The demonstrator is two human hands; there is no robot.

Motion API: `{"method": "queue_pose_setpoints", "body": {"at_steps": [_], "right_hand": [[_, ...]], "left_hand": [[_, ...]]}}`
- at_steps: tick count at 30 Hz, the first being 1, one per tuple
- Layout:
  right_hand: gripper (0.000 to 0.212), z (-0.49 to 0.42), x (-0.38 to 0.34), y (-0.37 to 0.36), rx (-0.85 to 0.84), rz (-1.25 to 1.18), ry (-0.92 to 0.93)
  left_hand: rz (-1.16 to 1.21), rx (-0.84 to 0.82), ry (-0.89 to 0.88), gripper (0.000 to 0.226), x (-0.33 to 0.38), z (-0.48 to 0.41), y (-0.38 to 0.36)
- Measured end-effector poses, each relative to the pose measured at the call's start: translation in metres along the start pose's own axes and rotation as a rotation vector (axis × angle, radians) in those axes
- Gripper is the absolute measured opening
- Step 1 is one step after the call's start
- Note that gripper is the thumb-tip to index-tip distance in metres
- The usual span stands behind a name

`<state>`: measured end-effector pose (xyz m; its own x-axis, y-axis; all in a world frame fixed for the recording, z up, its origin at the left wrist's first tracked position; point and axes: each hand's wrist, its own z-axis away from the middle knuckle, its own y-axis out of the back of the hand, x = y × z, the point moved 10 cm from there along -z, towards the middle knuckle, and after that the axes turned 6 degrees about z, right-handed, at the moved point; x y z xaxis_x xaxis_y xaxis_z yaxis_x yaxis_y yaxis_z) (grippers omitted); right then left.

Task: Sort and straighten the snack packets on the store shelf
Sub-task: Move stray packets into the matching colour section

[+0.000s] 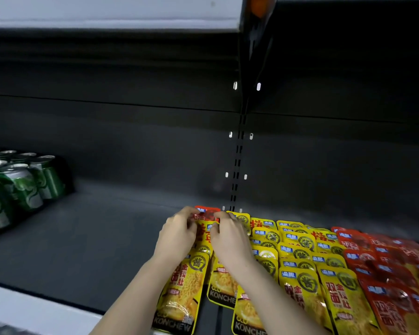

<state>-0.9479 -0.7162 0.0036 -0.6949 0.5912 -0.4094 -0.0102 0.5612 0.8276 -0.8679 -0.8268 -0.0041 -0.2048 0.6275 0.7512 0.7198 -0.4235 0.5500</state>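
Yellow snack packets (300, 252) lie in overlapping rows on the dark shelf (87, 250), with red packets (392, 267) in rows to their right. At the back of the leftmost yellow row sits one red packet (209, 211). My left hand (179, 230) and my right hand (230, 233) are side by side at that spot. Both pinch a yellow packet (205, 232) just in front of the red one. More yellow packets (184, 291) run toward me under my forearms.
Green drink cans (17, 184) stand in a cluster at the far left of the shelf. A slotted upright (237, 163) runs down the dark back panel behind my hands. The shelf's pale front edge (22, 308) crosses the lower left.
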Motion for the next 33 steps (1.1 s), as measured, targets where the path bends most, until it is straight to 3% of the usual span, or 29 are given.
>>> {"method": "queue_pose_setpoints", "body": {"at_steps": [10, 18, 27, 33], "right_hand": [[0.043, 0.004, -0.004, 0.017, 0.158, -0.184, 0.043], [0.081, 0.007, -0.016, 0.025, 0.102, -0.514, 0.127], [0.07, 0.01, -0.012, 0.096, 0.299, -0.708, 0.176], [0.072, 0.02, 0.023, 0.126, 0.219, -0.737, 0.126]], "left_hand": [[0.157, -0.051, -0.136, 0.044, 0.012, 0.003, -0.005], [0.331, 0.042, -0.296, 0.071, 0.038, 0.011, 0.016], [0.547, 0.073, -0.343, 0.049, 0.105, 0.02, 0.034], [0.603, 0.013, -0.282, 0.038, 0.141, 0.038, 0.006]]}}
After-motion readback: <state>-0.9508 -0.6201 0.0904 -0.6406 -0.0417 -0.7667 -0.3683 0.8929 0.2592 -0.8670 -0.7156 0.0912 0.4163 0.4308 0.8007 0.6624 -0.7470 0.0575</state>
